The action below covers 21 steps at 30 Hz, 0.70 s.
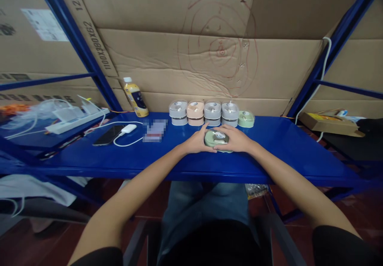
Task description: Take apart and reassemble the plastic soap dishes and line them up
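Observation:
A small pale green box [215, 138] with a clear domed lid is held between my two hands just above or on the blue table; I cannot tell which. My left hand [196, 141] wraps round its left side, and my right hand [238, 139] grips the right side with fingers over the back. A pale green edge shows beneath the box near my right thumb. Behind my hands stand similar lidded boxes in a row: a grey one [178, 113], a peach one [195, 113], two more grey ones [212, 113], and a lower green one [246, 119] at the right end.
On the blue table [287, 150], a yellow bottle [136, 98] stands at the back left. Nearer lie a phone [109, 135], a white adapter with its cable [129, 129], and a blurred packet [154, 131]. A power strip [77, 121] sits far left; cardboard [143, 58] walls the back.

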Each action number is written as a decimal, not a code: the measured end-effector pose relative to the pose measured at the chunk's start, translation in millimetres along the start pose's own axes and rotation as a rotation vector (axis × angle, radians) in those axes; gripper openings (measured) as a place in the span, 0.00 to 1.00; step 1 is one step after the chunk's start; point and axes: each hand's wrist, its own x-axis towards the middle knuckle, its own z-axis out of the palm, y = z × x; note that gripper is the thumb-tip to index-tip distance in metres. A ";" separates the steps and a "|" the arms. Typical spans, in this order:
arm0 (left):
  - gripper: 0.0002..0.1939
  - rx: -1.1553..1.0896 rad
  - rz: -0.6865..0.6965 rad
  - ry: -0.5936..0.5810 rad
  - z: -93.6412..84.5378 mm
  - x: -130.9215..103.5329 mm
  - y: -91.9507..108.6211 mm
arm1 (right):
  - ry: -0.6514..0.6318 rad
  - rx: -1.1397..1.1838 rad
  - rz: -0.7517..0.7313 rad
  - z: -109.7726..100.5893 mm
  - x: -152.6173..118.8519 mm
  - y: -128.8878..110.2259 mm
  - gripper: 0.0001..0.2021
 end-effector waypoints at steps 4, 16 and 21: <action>0.73 0.047 -0.016 0.005 -0.5 -0.6 -2.2 | -0.029 -0.002 0.025 -0.7 3.4 -0.5 0.42; 0.51 0.153 -0.068 -0.016 -10.4 -6.8 8.7 | -0.184 -0.133 0.300 -81.6 -118.7 61.9 0.47; 0.49 0.184 -0.053 -0.022 -9.1 -4.9 4.1 | -0.029 -0.285 0.754 -108.8 -137.3 153.0 0.51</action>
